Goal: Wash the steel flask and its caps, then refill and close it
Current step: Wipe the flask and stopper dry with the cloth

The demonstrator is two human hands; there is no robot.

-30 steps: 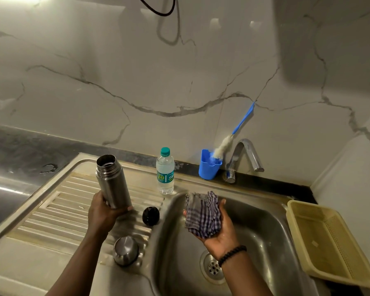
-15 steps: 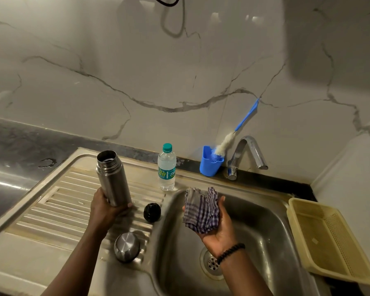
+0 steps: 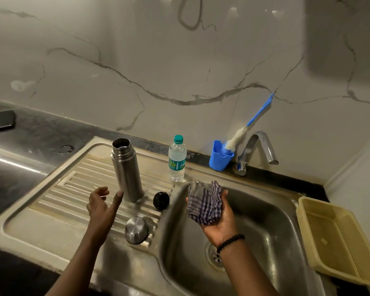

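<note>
Item: steel flask [image 3: 127,170], uncapped, upright on the drainboard [image 3: 58,201]. Change: my left hand [image 3: 100,207] has just let it go; fingers now spread wide, empty, thumb tip just beside the flask's base. Likely meaning: flask wiped and set down, caps next. Steel cap [image 3: 136,230] lies nearer me, right of those fingers; black inner cap [image 3: 161,200] beyond the flask. My right hand [image 3: 220,218] cradles the checked cloth [image 3: 204,201] over the sink [image 3: 286,227].

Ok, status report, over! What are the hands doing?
Left hand open beside upright lidless steel flask. Right hand holds checked cloth. Nothing in the way.
</note>
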